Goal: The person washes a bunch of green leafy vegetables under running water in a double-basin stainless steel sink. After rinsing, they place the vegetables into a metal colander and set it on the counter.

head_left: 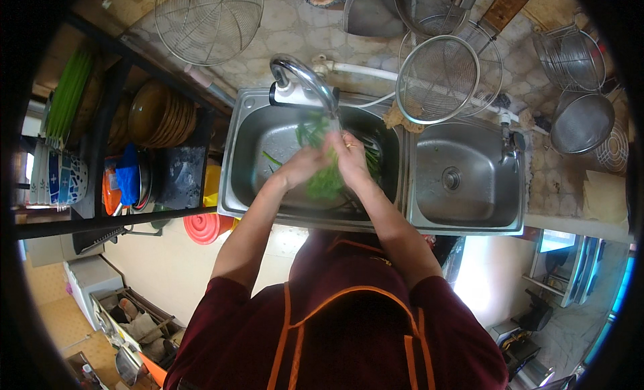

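Under the chrome faucet (312,80), both of my hands are at a bunch of leafy green vegetables (324,181), blurred by motion, over the larger steel sink basin (259,138). My right hand (352,156) grips the bunch at its upper part, with a ring-like item on a finger. Close beside it on the left, my left hand (304,166) touches the greens; its fingers are too blurred to tell their hold. Green stalks (372,158) lie in the basin to the right of my hands, partly hidden by them. A loose green stem (271,158) rests at the basin's left.
A smaller sink basin (468,199) adjoins on the right. Wire strainers (437,80) hang at the wall behind. At the left stands a dark shelf (115,221) with stacked brown plates (161,113) and bowls (60,176). A red lidded bucket (204,228) is on the floor.
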`<state>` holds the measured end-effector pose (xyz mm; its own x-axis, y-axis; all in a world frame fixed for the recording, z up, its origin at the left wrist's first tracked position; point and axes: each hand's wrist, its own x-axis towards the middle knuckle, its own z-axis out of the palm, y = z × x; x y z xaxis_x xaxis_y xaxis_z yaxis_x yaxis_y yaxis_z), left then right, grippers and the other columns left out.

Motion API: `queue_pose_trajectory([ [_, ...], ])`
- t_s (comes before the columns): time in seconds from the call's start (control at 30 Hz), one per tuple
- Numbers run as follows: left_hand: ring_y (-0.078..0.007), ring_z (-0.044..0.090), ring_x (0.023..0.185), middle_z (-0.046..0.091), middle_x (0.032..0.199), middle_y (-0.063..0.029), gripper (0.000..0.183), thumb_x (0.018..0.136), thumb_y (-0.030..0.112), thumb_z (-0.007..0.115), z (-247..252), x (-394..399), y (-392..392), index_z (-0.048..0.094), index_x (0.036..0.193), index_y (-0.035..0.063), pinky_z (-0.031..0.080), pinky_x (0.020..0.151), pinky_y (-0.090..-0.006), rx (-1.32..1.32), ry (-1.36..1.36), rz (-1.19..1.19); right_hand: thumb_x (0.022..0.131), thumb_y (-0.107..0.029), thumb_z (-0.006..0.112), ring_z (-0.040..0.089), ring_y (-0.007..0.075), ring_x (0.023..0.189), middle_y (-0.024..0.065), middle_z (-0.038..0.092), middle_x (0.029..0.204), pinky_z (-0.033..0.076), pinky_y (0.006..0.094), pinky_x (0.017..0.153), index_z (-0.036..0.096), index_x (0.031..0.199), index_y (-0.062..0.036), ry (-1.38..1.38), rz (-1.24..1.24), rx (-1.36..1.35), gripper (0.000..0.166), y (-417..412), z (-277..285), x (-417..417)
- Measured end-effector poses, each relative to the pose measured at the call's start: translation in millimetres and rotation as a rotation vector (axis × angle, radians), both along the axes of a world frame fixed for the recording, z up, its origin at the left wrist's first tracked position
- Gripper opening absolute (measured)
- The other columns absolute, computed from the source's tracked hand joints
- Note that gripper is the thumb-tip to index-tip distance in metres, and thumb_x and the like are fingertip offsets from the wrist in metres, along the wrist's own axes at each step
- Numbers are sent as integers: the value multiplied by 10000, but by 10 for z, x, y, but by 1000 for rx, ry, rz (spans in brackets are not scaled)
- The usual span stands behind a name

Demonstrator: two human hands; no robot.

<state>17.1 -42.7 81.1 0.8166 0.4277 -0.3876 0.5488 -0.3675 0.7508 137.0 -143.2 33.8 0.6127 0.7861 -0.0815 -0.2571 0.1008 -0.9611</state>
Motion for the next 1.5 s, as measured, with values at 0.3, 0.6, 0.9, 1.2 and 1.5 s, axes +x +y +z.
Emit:
queue_pose_trajectory([
  [0.3, -257, 577, 1184, 584, 1333, -168, 784, 853, 388, 798, -270, -150, -54, 465, 1404, -60, 429, 1038, -357, 16, -306, 25, 1040, -339, 573, 593, 142, 800, 42, 642, 845, 482, 306, 767, 636, 994, -31, 491, 70, 102, 318, 28, 198, -15],
  [0.6, -187, 611, 1093, 686, 1187, -101, 527, 892, 250, 772, -178, -173, -17, 597, 1315, -10, 457, 1005, -325, -357, -179, 88, 971, -380, 659, 644, 152, 920, 61, 700, 1007, 497, 333, 835, 684, 1092, -46, 360, 172, -153, 356, -21, 105, 241],
  [0.9, -150, 626, 1024, 713, 1136, -51, 443, 860, 119, 784, -378, -337, 115, 645, 1266, 9, 493, 937, -299, -354, -181, 53, 884, -102, 730, 677, 161, 866, 67, 724, 945, 518, 312, 753, 695, 1001, -45, 519, 105, -25, 134, -74, 19, 396],
  [1.2, -150, 669, 847, 727, 1039, -72, 335, 859, 79, 762, -250, -468, 225, 698, 1179, 4, 562, 749, -308, -709, -261, 455, 930, -51, 696, 697, 235, 957, 138, 721, 1017, 542, 357, 805, 671, 950, -28, 687, -132, 51, 40, -205, 106, 408],
  [1.5, -174, 660, 793, 676, 895, -60, 277, 935, 97, 657, -357, -352, 220, 674, 1196, 6, 562, 715, -318, -983, -317, 616, 885, 41, 714, 709, 236, 867, 145, 727, 954, 563, 349, 711, 637, 820, -70, 709, -194, 168, 150, -309, 161, 207],
])
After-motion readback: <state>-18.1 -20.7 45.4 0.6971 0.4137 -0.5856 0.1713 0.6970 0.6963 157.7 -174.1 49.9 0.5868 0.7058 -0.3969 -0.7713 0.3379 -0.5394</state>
